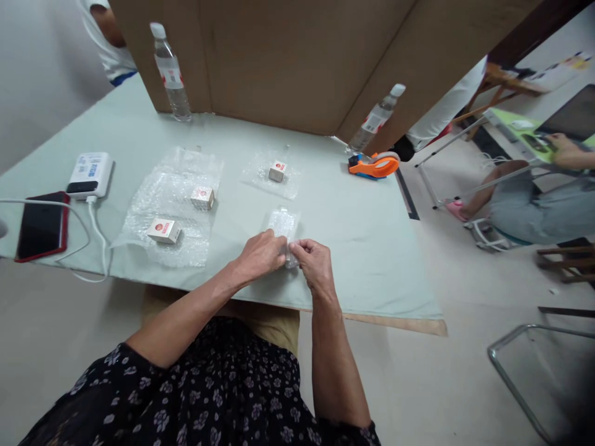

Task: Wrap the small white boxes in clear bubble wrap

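Note:
Near the table's front edge, my left hand (264, 255) and my right hand (317, 263) pinch a small piece of bubble wrap (282, 222) from both sides. The wrap looks folded; what it may contain is hidden. Just beyond it, a small printed box (277, 171) rests on another sheet of bubble wrap (253, 171). To the left, a larger bubble wrap sheet (174, 176) carries two similar boxes, a nearer white box (163, 230) and a farther box (202, 198).
An orange tape dispenser (375, 166) and a tilted water bottle (376, 119) are at the right; another bottle (171, 77) stands back left. A cardboard panel (297, 62) borders the table's back. A power bank (92, 174), cable and phone (43, 226) lie left. Other people sit nearby.

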{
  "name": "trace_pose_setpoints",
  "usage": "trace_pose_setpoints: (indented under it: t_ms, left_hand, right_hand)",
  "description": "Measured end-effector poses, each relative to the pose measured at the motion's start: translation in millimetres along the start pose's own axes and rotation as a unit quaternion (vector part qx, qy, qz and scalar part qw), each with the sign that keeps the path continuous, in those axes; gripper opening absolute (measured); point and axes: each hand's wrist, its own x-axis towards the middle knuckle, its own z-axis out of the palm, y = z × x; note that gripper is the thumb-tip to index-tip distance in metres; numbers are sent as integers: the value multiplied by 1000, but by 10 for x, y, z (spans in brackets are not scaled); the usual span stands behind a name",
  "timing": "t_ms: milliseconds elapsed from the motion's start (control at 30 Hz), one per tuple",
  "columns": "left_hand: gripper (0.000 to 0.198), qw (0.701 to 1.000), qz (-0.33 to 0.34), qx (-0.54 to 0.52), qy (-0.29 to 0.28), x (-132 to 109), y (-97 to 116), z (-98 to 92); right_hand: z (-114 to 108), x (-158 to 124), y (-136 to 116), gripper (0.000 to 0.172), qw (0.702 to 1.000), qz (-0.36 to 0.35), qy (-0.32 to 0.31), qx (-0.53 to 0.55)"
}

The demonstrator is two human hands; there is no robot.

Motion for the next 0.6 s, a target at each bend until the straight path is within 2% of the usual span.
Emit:
trace_pose_setpoints:
  t_ms: [167,300,400,500,600]
  left_hand:
    - [24,999,10,-45,11,-12,-63,48]
    - [22,991,17,-120,57,-29,-114,120]
    - [33,976,-22,-203,80,-13,-109,170]
    - [37,961,-74,-245,102,12,-81,211]
    - [35,957,-78,-255,112,27,-83,251]
  right_hand:
    - [-76,-58,-146,29,996,15,-87,-6]
    - [-159,-55,-215,32,981,-5,-181,-67]
    - [-126,-45,-232,31,954,-84,-171,-231]
    - [-64,-51,-267,27,902,-146,-136,-382]
    - [-101,-12,-317,28,884,-156,-156,-413]
